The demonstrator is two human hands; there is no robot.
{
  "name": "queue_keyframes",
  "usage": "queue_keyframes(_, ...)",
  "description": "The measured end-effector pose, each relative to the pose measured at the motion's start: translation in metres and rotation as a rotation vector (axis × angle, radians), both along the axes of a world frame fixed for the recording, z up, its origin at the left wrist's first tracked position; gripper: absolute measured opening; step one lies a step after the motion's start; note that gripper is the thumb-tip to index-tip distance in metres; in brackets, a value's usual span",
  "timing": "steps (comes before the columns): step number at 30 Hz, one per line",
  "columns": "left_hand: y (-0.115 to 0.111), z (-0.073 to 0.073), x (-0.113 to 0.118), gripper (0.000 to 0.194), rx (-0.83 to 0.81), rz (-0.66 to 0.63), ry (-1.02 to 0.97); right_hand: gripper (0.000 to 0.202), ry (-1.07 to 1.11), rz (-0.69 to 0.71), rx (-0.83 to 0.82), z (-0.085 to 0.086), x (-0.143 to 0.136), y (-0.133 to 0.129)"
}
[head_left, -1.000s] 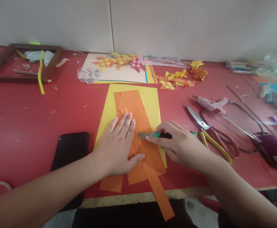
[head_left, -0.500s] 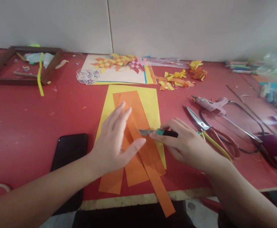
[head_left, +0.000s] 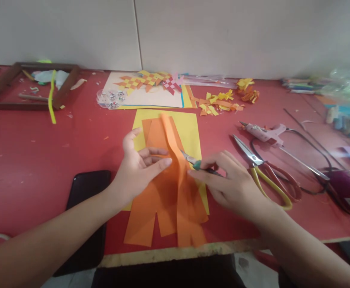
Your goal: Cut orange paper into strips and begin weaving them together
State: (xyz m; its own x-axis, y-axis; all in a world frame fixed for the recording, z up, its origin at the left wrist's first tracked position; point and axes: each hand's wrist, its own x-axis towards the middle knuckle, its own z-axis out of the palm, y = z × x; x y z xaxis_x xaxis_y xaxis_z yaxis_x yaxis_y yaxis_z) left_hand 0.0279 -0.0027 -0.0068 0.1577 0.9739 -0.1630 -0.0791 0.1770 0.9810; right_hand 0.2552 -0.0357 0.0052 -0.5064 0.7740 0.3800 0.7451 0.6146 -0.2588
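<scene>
A long orange strip (head_left: 183, 200) rises in a bend over the orange paper pieces (head_left: 141, 226), which overlap on a yellow sheet (head_left: 189, 126) at the near edge of the desk (head_left: 43, 160). The cutter knife (head_left: 197, 164) meets the strip from the right, its blade tip hidden behind the paper. The right hand (head_left: 230, 180) is closed around the knife's dark and green handle, palm down, the forearm slanting in from the lower right. The left hand (head_left: 129, 164) is half open on its side, one finger raised, the thumb and other fingers narrowed toward the strip's left edge; I cannot tell whether they touch it. The forearm crosses above a black phone (head_left: 87, 196).

Beyond the yellow sheet, a clear round container (head_left: 111, 99) holds small white, dark and coloured bits, beside checkered woven paper pieces (head_left: 133, 83) on a pale sheet (head_left: 157, 100). At far left, a brown wooden frame (head_left: 17, 107) encloses white crumpled material and scraps. Scissors (head_left: 254, 159) and a pink glue gun (head_left: 265, 134) lie right of the knife hand.
</scene>
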Motion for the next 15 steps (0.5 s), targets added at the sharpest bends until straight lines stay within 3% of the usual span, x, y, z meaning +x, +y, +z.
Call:
queue_keyframes(3, 0.000, -0.002, 0.000, 0.085, -0.023, -0.043, -0.024, 0.020, 0.001, 0.000, -0.085, -0.007, -0.002, 0.002)
queue_keyframes(6, 0.001, -0.001, 0.001, 0.076, -0.033, -0.028, -0.014, 0.027, -0.030, 0.081, -0.050, -0.012, -0.003, 0.006)
queue_keyframes(9, 0.002, 0.002, 0.001, 0.063, -0.045, -0.020, -0.012, 0.018, -0.049, -0.010, -0.111, -0.011, -0.004, 0.008)
queue_keyframes(12, 0.001, 0.003, 0.001, 0.054, -0.058, -0.029, -0.002, 0.025, -0.115, -0.131, -0.165, -0.008, -0.003, 0.008)
queue_keyframes(15, 0.002, 0.001, 0.000, 0.043, -0.052, -0.055, 0.033, 0.022, -0.153, -0.134, -0.164, -0.009, 0.000, 0.008)
